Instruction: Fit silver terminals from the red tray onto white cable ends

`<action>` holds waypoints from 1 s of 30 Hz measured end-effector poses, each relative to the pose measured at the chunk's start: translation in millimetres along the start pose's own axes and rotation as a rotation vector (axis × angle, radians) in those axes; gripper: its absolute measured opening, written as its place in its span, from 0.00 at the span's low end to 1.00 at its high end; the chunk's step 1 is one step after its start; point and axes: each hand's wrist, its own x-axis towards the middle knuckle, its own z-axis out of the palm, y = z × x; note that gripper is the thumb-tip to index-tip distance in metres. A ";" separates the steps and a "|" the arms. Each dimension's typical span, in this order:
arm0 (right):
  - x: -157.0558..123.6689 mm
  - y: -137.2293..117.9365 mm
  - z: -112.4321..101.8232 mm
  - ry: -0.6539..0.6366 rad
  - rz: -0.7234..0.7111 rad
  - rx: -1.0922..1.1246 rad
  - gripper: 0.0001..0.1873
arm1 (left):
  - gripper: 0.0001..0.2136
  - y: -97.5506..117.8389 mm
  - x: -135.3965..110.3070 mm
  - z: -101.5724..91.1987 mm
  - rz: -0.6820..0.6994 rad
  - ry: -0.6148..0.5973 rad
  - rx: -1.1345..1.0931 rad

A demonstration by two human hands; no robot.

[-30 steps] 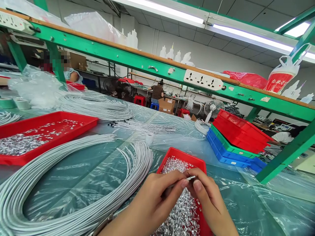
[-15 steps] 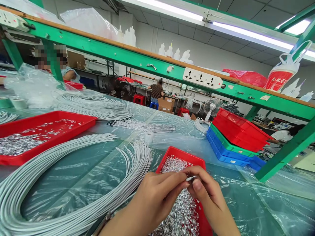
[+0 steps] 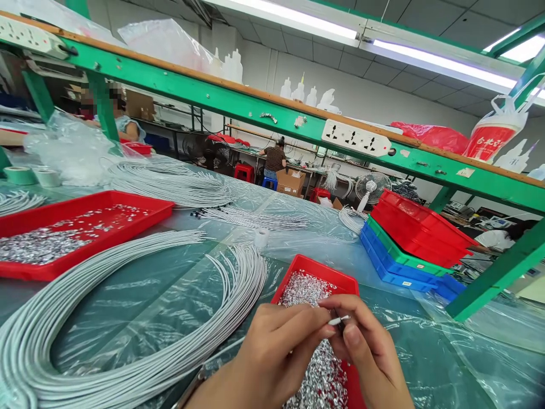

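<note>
Two hands over one small red plastic tray of silver metal bits (image 3: 313, 287): left hand (image 3: 272, 355) and right hand (image 3: 366, 355) pinched together on one thin white cable end (image 3: 339, 321) just above the tray. Also counted one big red tray (image 3: 85, 227), two grey cable bundles (image 3: 128, 318) and one red, green and blue tray stack (image 3: 409, 241). Bench (image 3: 426, 352) was under clear plastic sheet, green shelf frame (image 3: 255, 111) overhead, workshop behind.

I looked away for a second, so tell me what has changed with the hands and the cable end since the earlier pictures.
Very little. The left hand and right hand sit slightly lower and further right in the picture, but the whole scene shifted likewise, so the camera moved. Both keep pinching the thin grey cable end over the small red plastic tray of silvery metal pieces. The grey cable bundle and stacked red, green and blue trays stayed put.
</note>
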 end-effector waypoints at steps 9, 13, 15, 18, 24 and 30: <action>12.8 12.7 -0.8 0.053 -0.068 -0.033 0.17 | 0.14 -0.3 12.9 -29.3 -0.420 -0.145 -0.190; 2.4 0.9 -4.7 0.177 -0.286 -0.296 0.10 | 0.18 0.4 18.8 -34.0 -0.478 -0.340 -0.223; -1.6 -2.1 -7.2 0.186 -0.334 -0.457 0.14 | 0.18 2.4 17.4 -35.4 -0.448 -0.369 -0.225; -3.5 -3.0 -10.9 0.136 -0.418 -0.634 0.15 | 0.20 5.7 13.1 -35.7 -0.432 -0.369 -0.205; -2.9 -3.9 -17.4 -0.037 -0.540 -0.759 0.16 | 0.21 7.1 7.6 -34.1 -0.477 -0.331 -0.172; -5.3 -7.6 -24.3 -0.153 -0.523 -0.818 0.18 | 0.23 3.0 9.1 -36.5 -0.448 -0.405 -0.144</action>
